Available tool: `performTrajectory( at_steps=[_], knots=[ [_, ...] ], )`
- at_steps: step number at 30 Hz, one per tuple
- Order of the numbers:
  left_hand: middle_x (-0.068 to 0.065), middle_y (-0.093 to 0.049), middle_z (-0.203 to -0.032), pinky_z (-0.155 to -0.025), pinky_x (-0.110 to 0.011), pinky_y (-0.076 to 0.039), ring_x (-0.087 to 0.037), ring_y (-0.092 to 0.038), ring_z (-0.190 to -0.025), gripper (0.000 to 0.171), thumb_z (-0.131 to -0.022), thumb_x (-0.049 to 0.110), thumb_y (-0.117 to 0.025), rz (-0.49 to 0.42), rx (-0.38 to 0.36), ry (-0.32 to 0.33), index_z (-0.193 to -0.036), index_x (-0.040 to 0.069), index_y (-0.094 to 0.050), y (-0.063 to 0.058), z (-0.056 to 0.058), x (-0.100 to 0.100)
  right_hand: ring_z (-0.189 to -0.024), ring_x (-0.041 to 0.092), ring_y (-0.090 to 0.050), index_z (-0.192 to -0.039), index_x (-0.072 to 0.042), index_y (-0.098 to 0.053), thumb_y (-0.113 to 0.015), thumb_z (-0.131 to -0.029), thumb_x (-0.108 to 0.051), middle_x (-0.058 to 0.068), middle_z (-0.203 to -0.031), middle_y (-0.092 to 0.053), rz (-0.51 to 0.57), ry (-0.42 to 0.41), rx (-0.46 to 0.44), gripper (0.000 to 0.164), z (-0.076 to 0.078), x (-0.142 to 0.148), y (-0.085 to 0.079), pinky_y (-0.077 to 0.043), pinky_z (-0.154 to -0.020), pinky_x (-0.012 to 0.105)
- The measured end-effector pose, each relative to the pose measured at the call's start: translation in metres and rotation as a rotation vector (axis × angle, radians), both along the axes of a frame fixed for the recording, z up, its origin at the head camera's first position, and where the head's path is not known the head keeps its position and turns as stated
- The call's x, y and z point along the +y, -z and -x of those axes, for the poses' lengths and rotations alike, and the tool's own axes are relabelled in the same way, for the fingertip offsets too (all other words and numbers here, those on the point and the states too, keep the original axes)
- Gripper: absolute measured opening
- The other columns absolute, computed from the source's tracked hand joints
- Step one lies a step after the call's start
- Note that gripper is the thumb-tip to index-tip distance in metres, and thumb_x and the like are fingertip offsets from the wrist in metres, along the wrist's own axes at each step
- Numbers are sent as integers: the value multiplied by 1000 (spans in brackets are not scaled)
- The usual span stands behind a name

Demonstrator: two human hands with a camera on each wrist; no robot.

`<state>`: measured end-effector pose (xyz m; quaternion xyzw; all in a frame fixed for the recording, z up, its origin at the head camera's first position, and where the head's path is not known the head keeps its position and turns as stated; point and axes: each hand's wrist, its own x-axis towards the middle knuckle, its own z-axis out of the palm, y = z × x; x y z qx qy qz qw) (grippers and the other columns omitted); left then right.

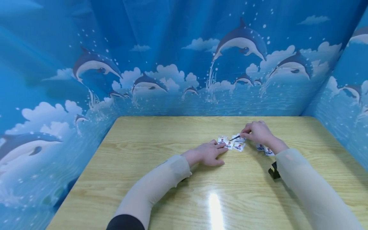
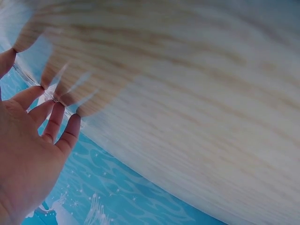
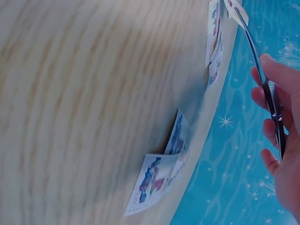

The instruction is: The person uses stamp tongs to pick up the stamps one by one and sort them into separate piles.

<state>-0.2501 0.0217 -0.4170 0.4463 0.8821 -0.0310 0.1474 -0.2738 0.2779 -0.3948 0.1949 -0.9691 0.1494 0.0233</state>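
My right hand (image 1: pixel 258 131) holds a pair of dark metal tweezers (image 3: pixel 267 91) between thumb and fingers. At the tweezers' tips, in the right wrist view, is a small stamp (image 3: pixel 236 11) raised at an angle. Several stamps (image 1: pixel 239 147) with coloured pictures and white borders lie in a loose cluster under the tweezers. My left hand (image 1: pixel 211 154) rests on the table at the cluster's left side, fingers extended, fingertips touching the surface in the left wrist view. More stamps (image 3: pixel 152 183), overlapping and partly lifted at the edges, lie nearer my right wrist.
The light wood table (image 1: pixel 143 179) spans the work area, with a bright reflection at its front. A black object (image 1: pixel 274 171), partly covered by the right sleeve, is near my right forearm. A blue dolphin-print curtain (image 1: pixel 172 57) stands behind the table and along both sides.
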Motion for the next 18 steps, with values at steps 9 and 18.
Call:
performTrajectory(
  at_steps=[9, 18],
  knots=[
    [4, -16, -161, -109, -31, -31, -20, -26, -140, 68, -99, 54, -42, -9, 17, 10, -156, 23, -23, 3, 0, 1, -91, 33, -61, -97, -6, -77, -70, -90, -21, 8, -94, -70, 17, 31, 23, 18, -5, 7, -11, -30, -96, 60],
    [6, -16, -161, -113, -36, -26, -25, -19, -144, 68, -98, 55, -43, -14, -7, -5, -156, 24, -24, 3, 1, 1, -88, 34, -61, -99, -4, -77, -67, -92, -19, 9, -92, -70, 39, 27, 82, 19, -14, 22, -34, -36, -90, 60]
  ],
)
